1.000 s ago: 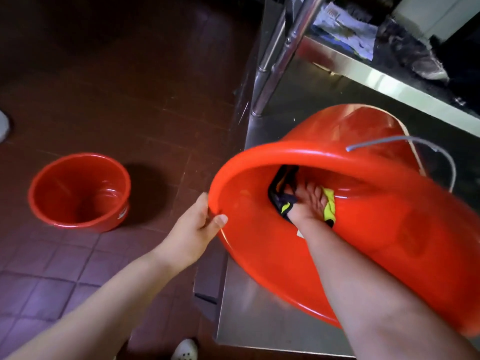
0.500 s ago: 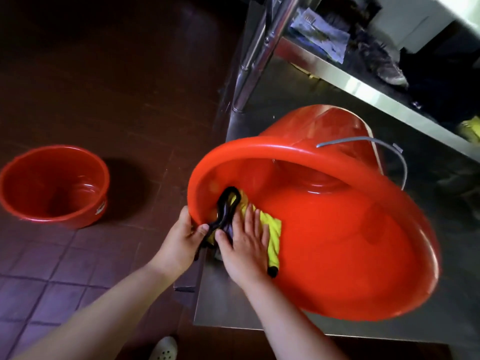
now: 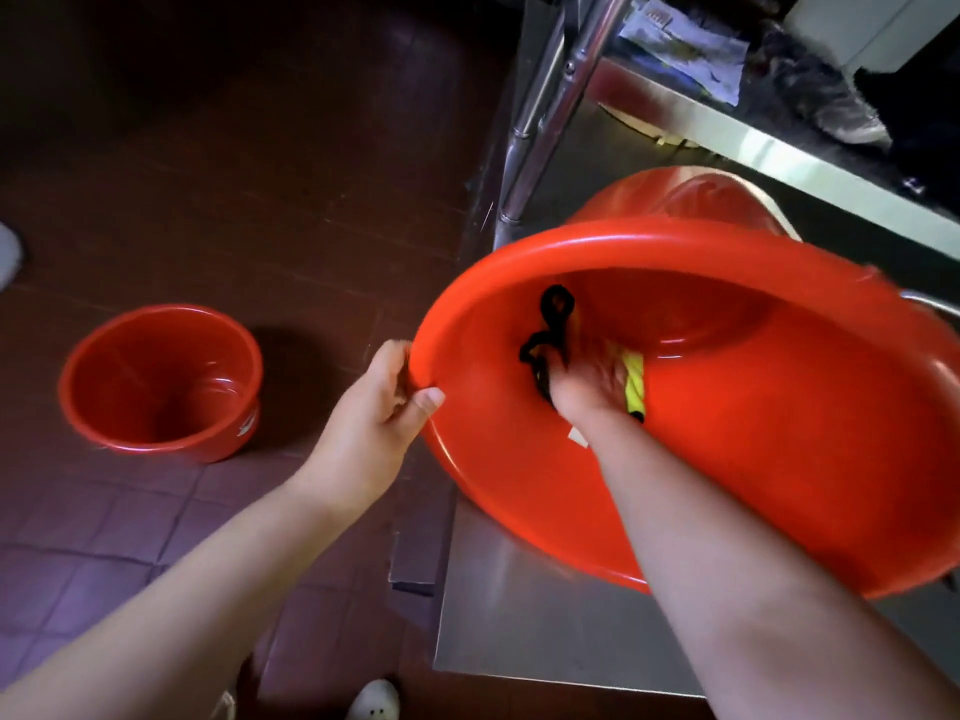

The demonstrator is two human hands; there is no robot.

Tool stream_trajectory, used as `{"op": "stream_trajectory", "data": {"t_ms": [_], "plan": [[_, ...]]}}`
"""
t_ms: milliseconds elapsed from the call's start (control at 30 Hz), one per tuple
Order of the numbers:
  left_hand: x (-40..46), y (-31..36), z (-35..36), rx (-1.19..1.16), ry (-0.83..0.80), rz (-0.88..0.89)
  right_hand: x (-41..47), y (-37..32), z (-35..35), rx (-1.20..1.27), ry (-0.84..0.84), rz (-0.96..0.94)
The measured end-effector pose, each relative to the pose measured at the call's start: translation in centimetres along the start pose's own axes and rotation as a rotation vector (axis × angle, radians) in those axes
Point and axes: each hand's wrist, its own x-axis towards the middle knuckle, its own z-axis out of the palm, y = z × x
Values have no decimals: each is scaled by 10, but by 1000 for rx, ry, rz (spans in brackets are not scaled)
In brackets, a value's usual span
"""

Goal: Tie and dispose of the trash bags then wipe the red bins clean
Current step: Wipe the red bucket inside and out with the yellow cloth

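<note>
A large red bin [image 3: 779, 459] lies tilted on its side on a steel shelf, mouth toward me. My left hand [image 3: 382, 413] grips its rim at the left edge, thumb inside. My right hand [image 3: 592, 384] is inside the bin and presses a yellow cloth with black trim [image 3: 634, 387] against the inner wall; its fingers are blurred. A black loop of the cloth [image 3: 556, 309] sticks up above the hand. A smaller red bin [image 3: 156, 381] stands upright and empty on the tiled floor at the left.
A steel shelf [image 3: 519, 615] carries the big bin, with a steel leg [image 3: 550, 116] rising behind it. An upper steel shelf [image 3: 753, 142] holds papers and dark items. A white shoe tip [image 3: 374, 701] shows at the bottom.
My right hand has moved with the cloth from the bin's near left rim deeper into the bin. My left hand still holds the rim. The view shifted slightly.
</note>
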Motion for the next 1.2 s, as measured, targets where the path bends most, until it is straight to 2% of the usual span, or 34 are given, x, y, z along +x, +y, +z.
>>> {"op": "stream_trajectory", "data": {"t_ms": [67, 200, 300, 433, 533, 700, 933, 1000, 1067, 1200], "plan": [[-9, -9, 8, -124, 20, -79, 3, -1, 3, -42, 10, 4], [-36, -33, 32, -392, -80, -312, -9, -10, 6, -76, 0, 4], [-39, -41, 40, -421, -34, -304, -45, -25, 12, -4, -11, -3], [-40, -43, 46, -414, 55, -307, -123, -48, 21, 56, 53, -159], [-44, -42, 45, -352, 50, -274, -149, -47, 19, 61, -12, -225], [-35, -24, 29, -271, 23, -162, -113, -36, 4, 130, -22, -241], [-2, 5, -1, 30, -25, 41, -18, -6, -6, 69, -15, -113], [-3, 3, 4, 29, -18, 64, -4, 0, -4, 29, -15, -76], [-10, -9, 15, -62, -19, 9, 1, 1, 0, 3, -17, -53], [-33, -34, 40, -240, -124, -209, -5, -4, 5, 28, 2, -44]]}}
